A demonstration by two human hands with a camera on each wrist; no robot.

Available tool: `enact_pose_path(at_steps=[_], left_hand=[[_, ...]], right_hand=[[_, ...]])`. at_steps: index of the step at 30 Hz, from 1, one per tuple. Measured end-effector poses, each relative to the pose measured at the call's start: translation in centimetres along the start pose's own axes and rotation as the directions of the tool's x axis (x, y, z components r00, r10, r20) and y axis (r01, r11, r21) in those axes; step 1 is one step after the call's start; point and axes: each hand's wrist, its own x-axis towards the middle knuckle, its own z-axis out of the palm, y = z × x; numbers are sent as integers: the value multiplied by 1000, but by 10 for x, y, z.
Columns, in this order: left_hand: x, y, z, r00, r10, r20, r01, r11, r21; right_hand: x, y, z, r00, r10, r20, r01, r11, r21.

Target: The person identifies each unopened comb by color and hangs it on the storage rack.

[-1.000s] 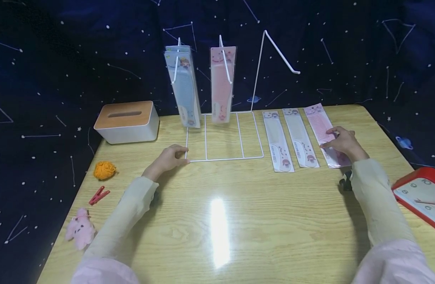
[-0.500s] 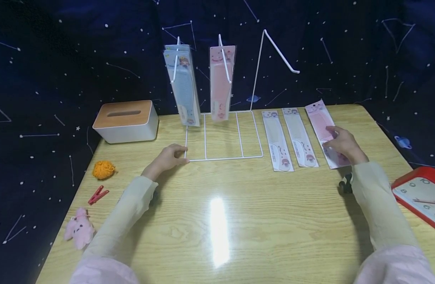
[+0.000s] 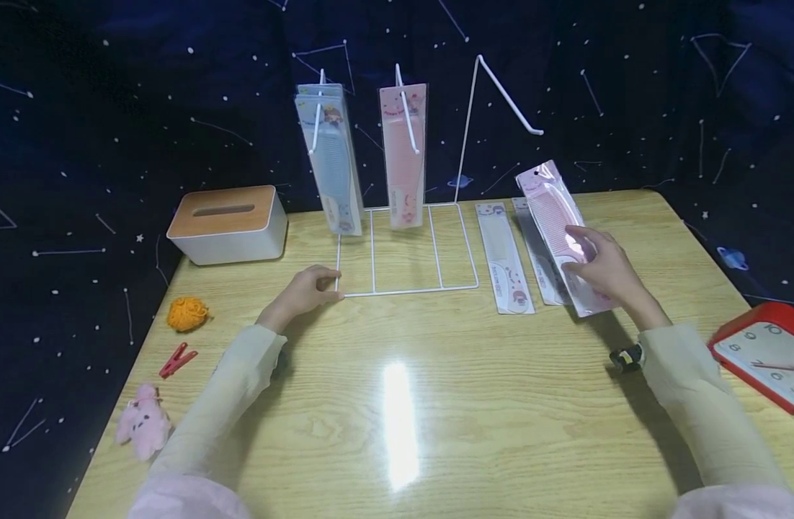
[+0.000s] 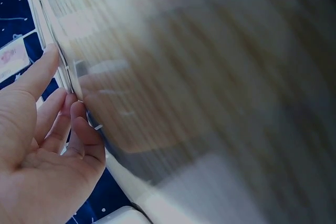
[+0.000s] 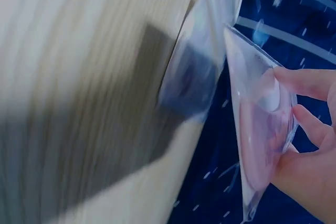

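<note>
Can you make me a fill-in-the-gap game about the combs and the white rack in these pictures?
1. The right hand holds a packaged comb whose colour is ____.
2. The left hand touches the base of the white wire ____.
3. The number of packaged combs lying flat on the table is ____.
4. The tissue box has a lid that looks like ____.

Missing words: pink; rack; two; wood

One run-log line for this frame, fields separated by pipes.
right hand: holds pink packaged comb, lifted off table | left hand: touches white wire rack base corner | two packaged combs flat on table
</note>
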Motion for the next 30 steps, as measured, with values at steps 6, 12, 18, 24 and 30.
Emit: enact_pose_path(at_steps=[6,12,18,24,30], left_hand=[[1,0,-1,1000,-2,1,2,1000,2],[2,-2,-1,1000,-7,7,7,1000,1],[2,-3,0,1000,-17,16,17,1000,0],[1,-3,0,1000,-12,19,12,1000,5],[1,-2,0,1000,-17,18,17,1000,6]], right_hand=[[-23,-37,16,984,-171,-55,169,985,-37],[-43,-71,24,935,-330,-128,329,944,-27],[-61,-105,23,880,-437,-187,453,890,53],[-71,-135,21,835,-508,-210,541,827,151],[-69,-151,24,822,-538,-186,565,812,147]])
